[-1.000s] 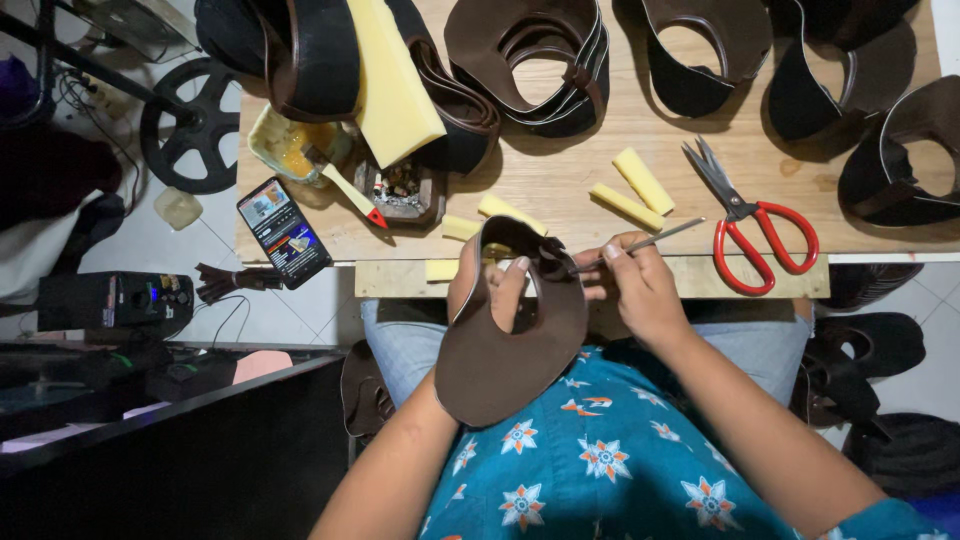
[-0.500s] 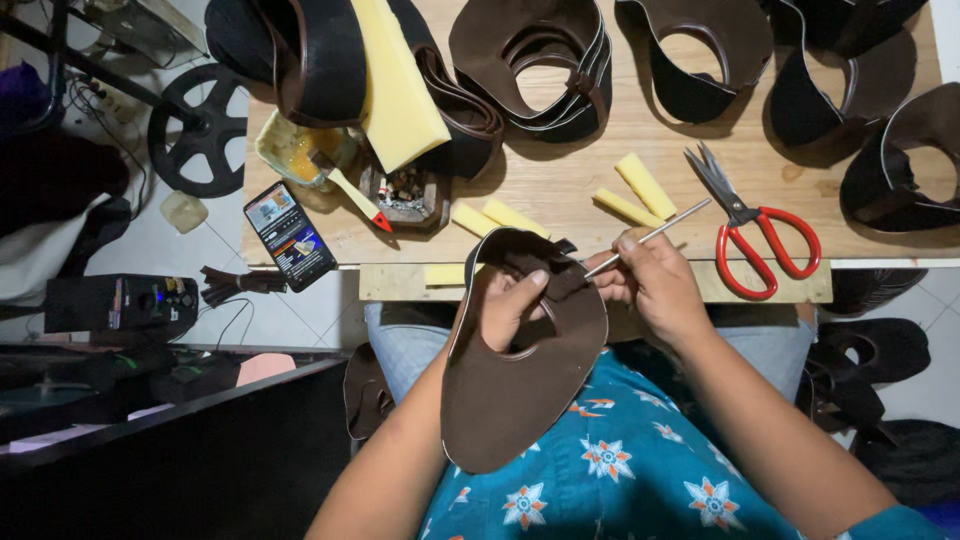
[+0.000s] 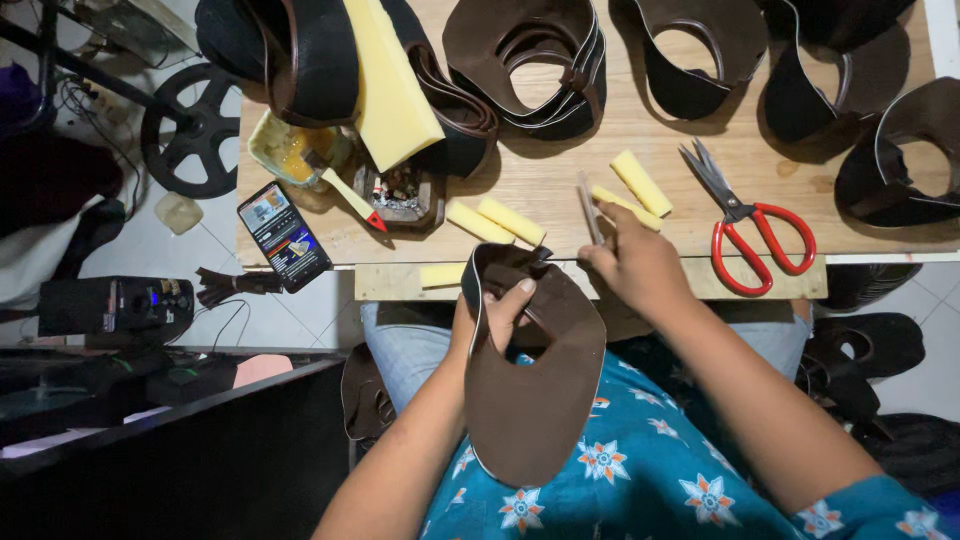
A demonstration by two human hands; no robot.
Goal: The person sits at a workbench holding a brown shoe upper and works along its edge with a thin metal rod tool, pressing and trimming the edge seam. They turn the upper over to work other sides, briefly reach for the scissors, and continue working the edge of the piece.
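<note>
My left hand [image 3: 488,318] grips a dark brown leather shoe upper [image 3: 535,395] from underneath, its thumb across the cut-out opening, and holds it over my lap. My right hand [image 3: 632,262] pinches a thin metal tool [image 3: 588,208] that points up and away over the wooden table's edge, its lower end meeting the top rim of the upper. Several yellow foam strips [image 3: 495,221] lie on the table just beyond both hands.
Red-handled scissors [image 3: 752,220] lie right of my right hand. Several brown leather uppers [image 3: 530,60] line the back of the wooden table [image 3: 560,180]. A glue tub with a brush [image 3: 300,150], a yellow foam block [image 3: 395,85] and a phone [image 3: 284,236] sit at the left.
The tool in my right hand has swung from pointing right to pointing nearly straight up. The leather upper has shifted slightly lower and to the right in my left hand.
</note>
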